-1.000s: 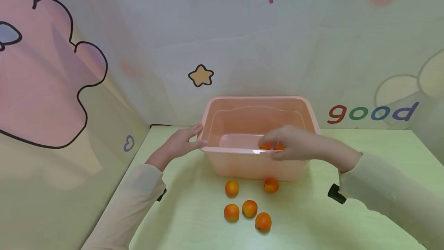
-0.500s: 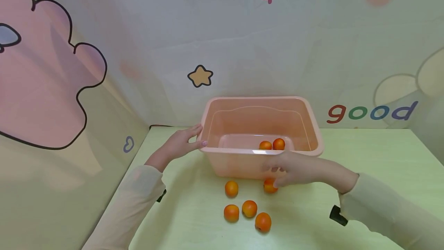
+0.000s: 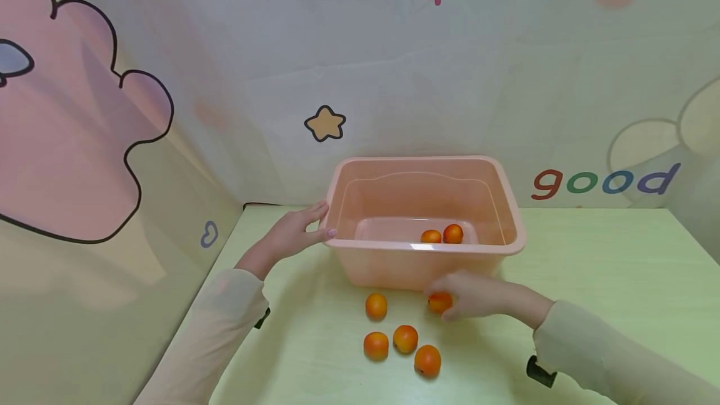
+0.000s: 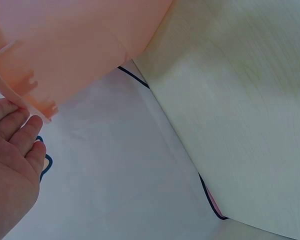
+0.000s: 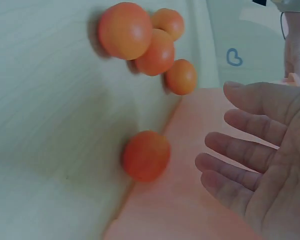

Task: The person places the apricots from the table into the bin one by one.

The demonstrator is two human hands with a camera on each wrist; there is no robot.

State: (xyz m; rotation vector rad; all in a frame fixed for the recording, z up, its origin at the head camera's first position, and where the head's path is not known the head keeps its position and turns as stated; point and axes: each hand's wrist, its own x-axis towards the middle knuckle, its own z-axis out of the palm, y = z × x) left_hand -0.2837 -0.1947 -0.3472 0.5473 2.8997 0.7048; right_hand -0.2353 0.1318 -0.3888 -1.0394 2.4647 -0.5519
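Note:
My left hand (image 3: 289,230) holds the left rim of a pink plastic bin (image 3: 422,264), its thumb lying over the front corner. In the left wrist view the fingers (image 4: 20,132) meet the bin's lip from outside, while the thumb is hidden. Just in front of the bin, my right hand (image 3: 472,292) reaches around a small orange-red round fruit (image 3: 440,302). The right wrist view shows that hand (image 5: 262,150) with spread fingers, apart from the fruit (image 5: 146,156). Two similar fruits, one of them a round fruit (image 3: 452,234), lie inside the bin.
Nearer me on the pale green table (image 3: 590,267) lie several more fruits, among them a left fruit (image 3: 375,306) and a front fruit (image 3: 427,361). A printed cloth backdrop (image 3: 394,80) stands close behind the bin.
The right hand has come out of the bin, leaving two fruits inside, and moved down to the fruit in front of it. The left hand stays at the rim.

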